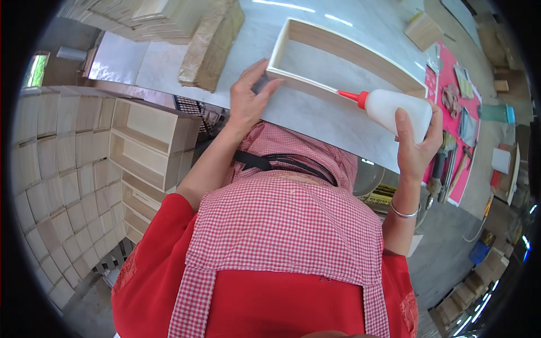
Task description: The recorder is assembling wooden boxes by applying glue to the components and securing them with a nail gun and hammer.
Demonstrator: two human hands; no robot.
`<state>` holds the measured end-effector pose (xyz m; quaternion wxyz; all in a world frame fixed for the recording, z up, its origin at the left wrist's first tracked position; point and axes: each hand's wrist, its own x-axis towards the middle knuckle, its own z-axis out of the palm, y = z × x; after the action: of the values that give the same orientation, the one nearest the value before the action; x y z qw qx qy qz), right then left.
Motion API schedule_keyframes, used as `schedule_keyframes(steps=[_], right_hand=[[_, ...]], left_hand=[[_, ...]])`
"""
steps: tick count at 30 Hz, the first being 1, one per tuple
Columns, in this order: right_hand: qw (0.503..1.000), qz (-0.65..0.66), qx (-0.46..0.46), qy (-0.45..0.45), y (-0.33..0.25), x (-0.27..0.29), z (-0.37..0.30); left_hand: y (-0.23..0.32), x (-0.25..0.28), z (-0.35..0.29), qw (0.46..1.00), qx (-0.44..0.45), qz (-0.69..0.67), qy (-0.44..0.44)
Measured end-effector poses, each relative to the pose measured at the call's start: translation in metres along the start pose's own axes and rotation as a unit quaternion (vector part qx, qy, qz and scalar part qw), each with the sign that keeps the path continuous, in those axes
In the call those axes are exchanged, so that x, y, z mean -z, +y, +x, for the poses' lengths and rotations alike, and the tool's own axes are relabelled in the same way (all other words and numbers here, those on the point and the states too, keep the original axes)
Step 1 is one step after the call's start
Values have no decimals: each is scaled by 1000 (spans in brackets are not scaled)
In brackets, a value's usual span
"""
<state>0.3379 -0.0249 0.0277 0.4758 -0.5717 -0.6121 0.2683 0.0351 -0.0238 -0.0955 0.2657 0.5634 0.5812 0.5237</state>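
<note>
A rectangular wooden frame (349,53), its middle showing the tabletop, lies on the pale marbled table. My left hand (249,93) rests at its near left corner, thumb and fingers on either side of the corner. A white glue bottle (391,110) with a red nozzle is tipped sideways in my right hand (420,138), which is wrapped round its body. The nozzle tip points left and meets, or nearly meets, the top edge of the frame's near wall; whether it touches I cannot tell.
A tape-wrapped brown block (211,45) lies left of the frame, near stacked wooden panels (158,17). Stacked wooden boxes (67,186) fill the left side. On the right, a pink sheet (447,107) carries cloths and tools, beside a teal container (496,113). A wooden block (422,31) sits at the far right.
</note>
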Motion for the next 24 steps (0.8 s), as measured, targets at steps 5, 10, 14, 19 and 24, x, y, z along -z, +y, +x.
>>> schedule_keyframes(steps=[5, 10, 14, 19, 24], right_hand=[[999, -24, -27, 35, 7, 37, -10], [994, -71, -5, 82, 15, 72, -21], [989, -96, -12, 109, 24, 98, -28], [983, -93, -46, 151, 36, 125, -38], [976, -98, -57, 186, 44, 139, -41]], left_hand=[[3, 2, -1, 999, 37, 2, -2], [0, 2, -1, 999, 43, 3, -7], [1, 3, -2, 998, 60, -3, -12], [-9, 5, -2, 997, 74, -9, -22], [-12, 6, -1, 997, 73, -8, -23]])
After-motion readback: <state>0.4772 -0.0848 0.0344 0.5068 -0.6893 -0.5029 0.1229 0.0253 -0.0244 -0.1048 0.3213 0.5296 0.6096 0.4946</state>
